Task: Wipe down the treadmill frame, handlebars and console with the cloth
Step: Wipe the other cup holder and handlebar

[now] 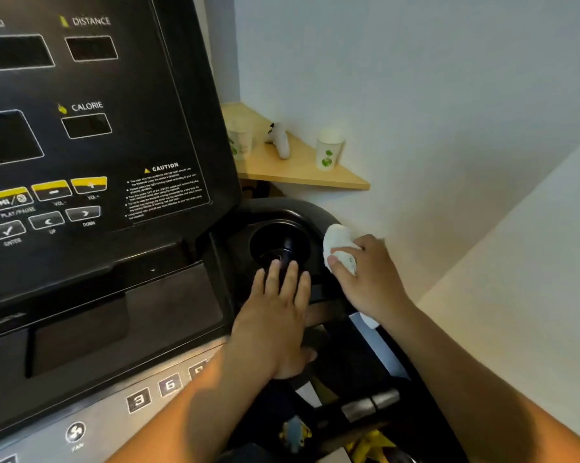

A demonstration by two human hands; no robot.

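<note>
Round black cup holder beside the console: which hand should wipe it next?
Right. The right hand grips the crumpled white cloth on the curved black frame right beside the round black cup holder. The left hand rests flat at its near edge, empty.

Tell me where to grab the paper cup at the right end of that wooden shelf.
Wrap a hand round the side wall of the paper cup, about mid-height, coming from the front. It stands upright and tapered, the room wall sits close behind it, and the shelf edge in front is open.
</note>
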